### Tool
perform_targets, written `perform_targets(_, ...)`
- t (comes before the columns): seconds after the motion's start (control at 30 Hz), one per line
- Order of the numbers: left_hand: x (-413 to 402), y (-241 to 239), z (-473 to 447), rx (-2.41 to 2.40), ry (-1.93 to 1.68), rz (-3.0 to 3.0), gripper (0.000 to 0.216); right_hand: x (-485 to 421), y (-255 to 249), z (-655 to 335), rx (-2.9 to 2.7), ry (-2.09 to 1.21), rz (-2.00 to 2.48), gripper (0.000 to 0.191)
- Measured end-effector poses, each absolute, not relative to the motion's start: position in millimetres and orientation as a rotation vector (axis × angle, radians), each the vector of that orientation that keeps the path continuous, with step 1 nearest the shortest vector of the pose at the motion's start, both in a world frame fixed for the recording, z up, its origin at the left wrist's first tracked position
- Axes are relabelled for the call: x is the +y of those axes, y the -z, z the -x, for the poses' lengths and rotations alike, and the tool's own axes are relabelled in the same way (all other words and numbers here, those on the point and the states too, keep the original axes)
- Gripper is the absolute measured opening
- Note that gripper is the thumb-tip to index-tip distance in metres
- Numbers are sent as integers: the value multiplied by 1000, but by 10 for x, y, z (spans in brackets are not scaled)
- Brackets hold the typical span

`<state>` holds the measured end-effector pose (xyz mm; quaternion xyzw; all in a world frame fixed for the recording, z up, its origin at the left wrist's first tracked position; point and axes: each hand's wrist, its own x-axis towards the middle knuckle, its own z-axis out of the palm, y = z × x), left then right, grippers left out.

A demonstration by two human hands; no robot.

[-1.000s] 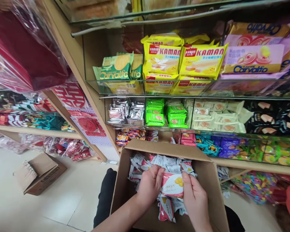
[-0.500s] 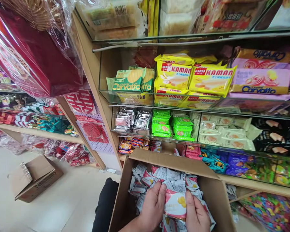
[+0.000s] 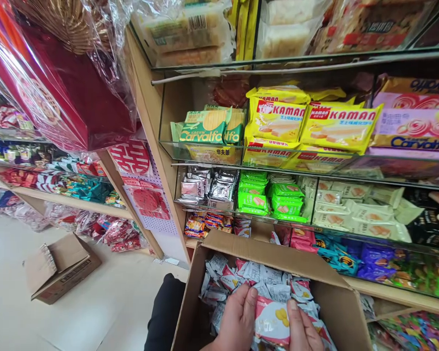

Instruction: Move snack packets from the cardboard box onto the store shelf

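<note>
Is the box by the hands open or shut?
Open. The cardboard box has no flap closed over it; small packets show inside, around the left hand and right hand.

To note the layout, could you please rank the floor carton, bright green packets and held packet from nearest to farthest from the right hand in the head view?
1. Held packet: touching the right hand, on its left.
2. Bright green packets: ahead, slightly left.
3. Floor carton: far over to the left.

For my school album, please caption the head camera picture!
Left hand and right hand hold a pink-and-white packet above similar packets in an open cardboard box, before snack-filled shelves.
</note>
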<state>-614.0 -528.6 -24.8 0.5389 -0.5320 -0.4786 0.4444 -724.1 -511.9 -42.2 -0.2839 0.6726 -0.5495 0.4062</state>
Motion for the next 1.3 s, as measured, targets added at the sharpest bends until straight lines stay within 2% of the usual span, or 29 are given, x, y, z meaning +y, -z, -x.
perform_targets(0.23, -5462, 3, 6178, -1360, 1154, -1238, 41, -5270, 260, 7236, 1389, 1546, 646, 38)
perform_targets(0.53, -5500, 54, 6185, -1417, 1171, -1235, 38, -5271, 327, 7339, 1379, 1476, 746, 38)
perform_targets(0.7, -5509, -16, 5994, -1934, 983, -1200, 34, -5148, 175, 7537, 1215, 1102, 987, 36)
perform_targets(0.83, -5756, -264, 5637, -2355, 368, -1109, 29, -5317, -23, 7866, 1323, 975, 1000, 36)
perform_targets(0.93, -6074, -370, 5405, -2471, 25, -1310, 48, -5702, -132, 8105, 1503, 1031, 1105, 41)
perform_targets(1.0, -6258, -357, 5324, -2605, 34, -1492, 56, -6007, -150, 8173, 1618, 981, 1340, 40)
perform_targets(1.13, -6433, -272, 5298, -2808, 118, -1675, 51, -6548, -44, 8030, 1737, 620, 1883, 34)
perform_targets(1.3, -6465, -267, 5308, -2804, 73, -1656, 46, -7125, 300, 7614, 1689, 178, 2038, 24)
